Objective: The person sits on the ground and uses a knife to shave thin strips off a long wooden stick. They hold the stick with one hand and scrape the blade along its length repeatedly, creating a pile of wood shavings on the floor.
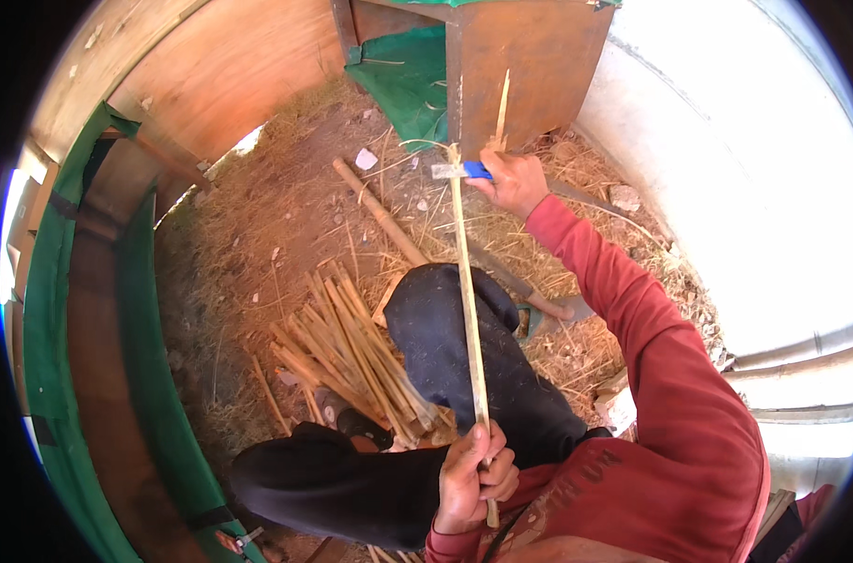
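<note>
My left hand [473, 474] grips the near end of a long thin bamboo strip [470, 300] that runs away from me over my dark-trousered knee [464, 347]. My right hand [516, 180], arm stretched out in a red sleeve, holds a blue-handled knife [464, 171] at the strip's far end. The blade lies across the strip, and a thin sliver [502, 105] sticks up beside it.
A pile of several split bamboo sticks [351, 357] lies on the ground to my left. A longer bamboo pole [380, 214] lies on the straw-strewn dirt beyond. A wooden box [530, 66] with green cloth stands ahead, plywood panels [229, 75] at left, a pale wall [746, 188] at right.
</note>
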Demonstrator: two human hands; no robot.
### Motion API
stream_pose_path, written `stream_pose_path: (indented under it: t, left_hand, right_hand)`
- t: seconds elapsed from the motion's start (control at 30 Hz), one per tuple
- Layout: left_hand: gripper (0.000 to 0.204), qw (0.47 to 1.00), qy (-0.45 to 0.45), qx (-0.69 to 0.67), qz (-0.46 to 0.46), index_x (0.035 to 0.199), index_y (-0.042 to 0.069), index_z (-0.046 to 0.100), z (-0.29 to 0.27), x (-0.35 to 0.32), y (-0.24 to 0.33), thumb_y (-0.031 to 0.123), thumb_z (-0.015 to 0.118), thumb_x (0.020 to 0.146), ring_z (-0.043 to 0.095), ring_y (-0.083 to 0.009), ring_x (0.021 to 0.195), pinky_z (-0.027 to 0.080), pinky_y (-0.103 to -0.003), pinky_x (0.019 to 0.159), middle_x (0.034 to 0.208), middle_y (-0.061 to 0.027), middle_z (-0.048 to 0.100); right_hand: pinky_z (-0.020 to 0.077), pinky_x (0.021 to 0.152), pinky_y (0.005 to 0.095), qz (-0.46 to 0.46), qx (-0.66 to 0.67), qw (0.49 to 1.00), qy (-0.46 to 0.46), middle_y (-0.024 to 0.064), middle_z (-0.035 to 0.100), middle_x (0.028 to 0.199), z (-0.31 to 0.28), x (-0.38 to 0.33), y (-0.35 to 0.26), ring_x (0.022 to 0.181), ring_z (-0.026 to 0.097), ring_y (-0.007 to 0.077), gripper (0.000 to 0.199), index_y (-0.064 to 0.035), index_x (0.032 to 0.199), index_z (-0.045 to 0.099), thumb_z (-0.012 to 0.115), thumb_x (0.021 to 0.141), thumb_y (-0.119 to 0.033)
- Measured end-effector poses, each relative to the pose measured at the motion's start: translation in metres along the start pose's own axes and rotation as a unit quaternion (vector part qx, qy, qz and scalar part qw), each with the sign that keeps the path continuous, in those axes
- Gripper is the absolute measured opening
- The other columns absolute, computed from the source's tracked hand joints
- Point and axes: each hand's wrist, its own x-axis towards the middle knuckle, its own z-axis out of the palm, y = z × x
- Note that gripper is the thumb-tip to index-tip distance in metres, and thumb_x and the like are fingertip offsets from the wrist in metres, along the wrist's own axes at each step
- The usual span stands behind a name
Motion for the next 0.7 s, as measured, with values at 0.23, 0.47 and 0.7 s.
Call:
stream_pose_path:
  t: [0.23, 0.47, 0.7]
  left_hand:
    - [0.035, 0.984, 0.094, 0.14, 0.056, 0.084, 0.01, 0.042, -0.003, 0.003, -0.002, 0.037, 0.048, 0.106, 0.024, -0.0047, 0.044, 0.02, -0.023, 0.041, 0.057, 0.0044, 0.028]
    - [0.04, 0.981, 0.087, 0.16, 0.067, 0.081, 0.01, 0.042, -0.012, 0.0, -0.006, 0.042, 0.049, 0.104, 0.02, -0.0062, 0.039, 0.019, -0.025, 0.038, 0.051, 0.0042, 0.026]
    - [0.048, 1.0, -0.022, 0.002, -0.017, 0.075, 0.015, 0.037, -0.023, -0.001, 0.006, 0.053, 0.041, 0.104, 0.02, -0.0065, 0.037, 0.018, -0.025, 0.037, 0.05, 0.0049, 0.026]
  right_hand:
    - [0.0364, 0.04, 0.0312, 0.198, 0.303, 0.927, -0.1, 0.0019, 0.045, 0.053, -0.018, -0.001, -0.031, 0.042, 0.047, 0.0189, 0.054, -0.0102, 0.078, 0.05, 0.049, 0.097, -0.061]
    - [0.0361, 0.044, 0.0323, 0.233, 0.391, 0.879, -0.143, 0.0041, 0.047, 0.053, -0.075, 0.015, -0.034, 0.043, 0.047, 0.0169, 0.051, -0.0057, 0.08, 0.058, 0.049, 0.101, -0.052]
    - [0.0429, 0.047, 0.04, 0.006, 0.293, 0.939, -0.182, 0.0115, 0.054, 0.056, -0.112, 0.005, -0.089, 0.047, 0.057, 0.0287, 0.042, -0.007, 0.087, 0.066, 0.061, 0.095, -0.048]
